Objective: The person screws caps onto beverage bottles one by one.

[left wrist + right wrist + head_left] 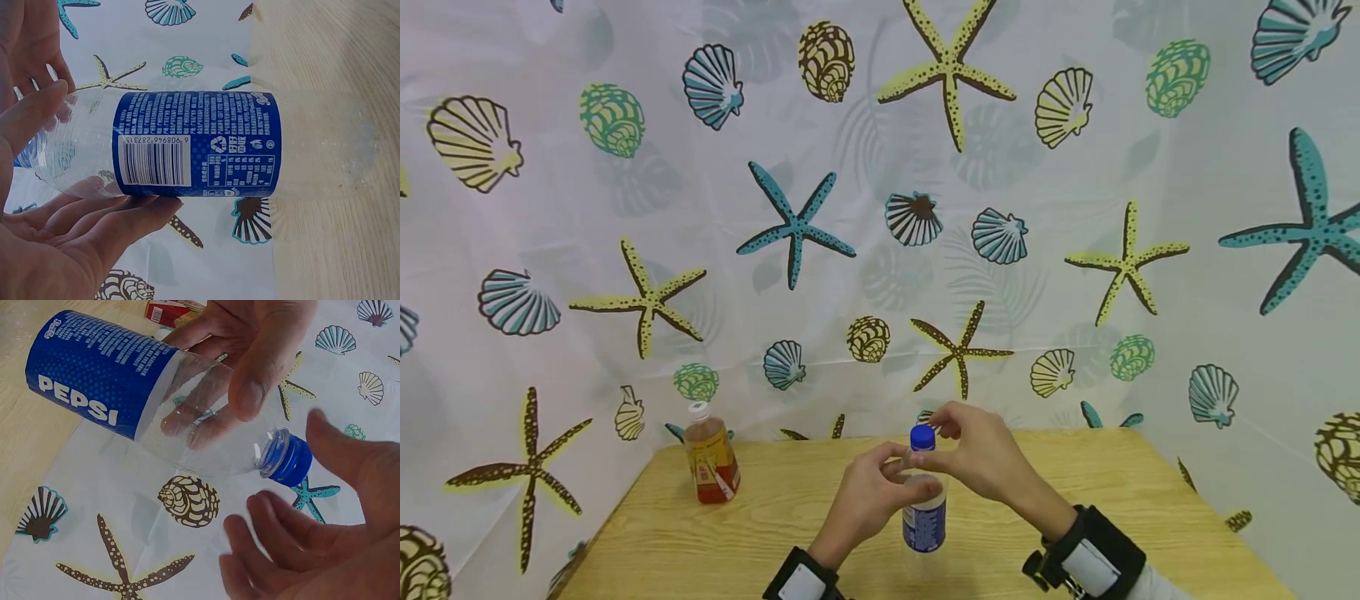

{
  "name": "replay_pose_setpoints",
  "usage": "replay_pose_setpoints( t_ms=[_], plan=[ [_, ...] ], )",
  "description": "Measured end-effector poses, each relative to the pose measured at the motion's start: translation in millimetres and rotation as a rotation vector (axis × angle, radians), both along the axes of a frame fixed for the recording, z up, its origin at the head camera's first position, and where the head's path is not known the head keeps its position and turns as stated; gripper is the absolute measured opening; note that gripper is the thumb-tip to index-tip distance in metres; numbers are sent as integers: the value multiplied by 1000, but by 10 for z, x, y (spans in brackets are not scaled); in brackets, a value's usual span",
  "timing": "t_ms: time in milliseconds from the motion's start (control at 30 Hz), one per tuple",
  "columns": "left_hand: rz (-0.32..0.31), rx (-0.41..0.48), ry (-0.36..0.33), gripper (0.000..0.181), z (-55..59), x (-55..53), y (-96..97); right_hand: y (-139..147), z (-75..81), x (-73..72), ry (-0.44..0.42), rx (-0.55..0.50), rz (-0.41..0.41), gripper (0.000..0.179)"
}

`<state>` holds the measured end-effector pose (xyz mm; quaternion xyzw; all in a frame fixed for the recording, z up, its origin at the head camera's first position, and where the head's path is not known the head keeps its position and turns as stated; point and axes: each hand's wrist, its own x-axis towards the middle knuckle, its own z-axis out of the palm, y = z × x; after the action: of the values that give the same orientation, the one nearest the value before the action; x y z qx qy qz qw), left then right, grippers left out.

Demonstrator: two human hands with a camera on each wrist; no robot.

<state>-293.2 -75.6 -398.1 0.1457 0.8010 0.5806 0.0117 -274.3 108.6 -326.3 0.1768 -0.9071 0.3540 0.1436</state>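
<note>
A clear plastic Pepsi bottle (923, 527) with a blue label stands upright over the table in the head view, and no drink shows inside. My left hand (867, 493) grips its upper part, thumb on one side and fingers on the other. In the left wrist view the label (200, 144) shows a barcode and small print. A blue cap (294, 461) sits on the bottle's neck. Around the cap, my right hand (981, 454) holds its thumb and fingers spread, with a gap between them and the cap in the right wrist view.
At the table's back left stands a bottle of reddish-brown liquid (711, 458) with a white cap. The wooden table (797, 492) runs back to a white cloth (850, 150) printed with shells and starfish, which also hangs on both sides.
</note>
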Motion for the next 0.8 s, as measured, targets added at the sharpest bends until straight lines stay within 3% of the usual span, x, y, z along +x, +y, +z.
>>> replay_pose_setpoints(
  t_ms=[100, 300, 600, 667, 800],
  plan=[
    [1, -5, 0, 55, 5, 3, 5, 8, 12, 17, -5, 11, 45, 55],
    [12, -20, 9, 57, 7, -2, 6, -18, 10, 30, -19, 17, 136, 50],
    [13, -19, 6, 58, -17, -7, 1, -73, -21, 19, 35, -13, 7, 15],
    [14, -17, 4, 58, -15, -12, 0, -71, -20, 13, 32, -12, -17, 18],
    [15, -8, 0, 55, -13, -15, 1, -57, -22, 3, 20, 10, -27, 43]
  ],
)
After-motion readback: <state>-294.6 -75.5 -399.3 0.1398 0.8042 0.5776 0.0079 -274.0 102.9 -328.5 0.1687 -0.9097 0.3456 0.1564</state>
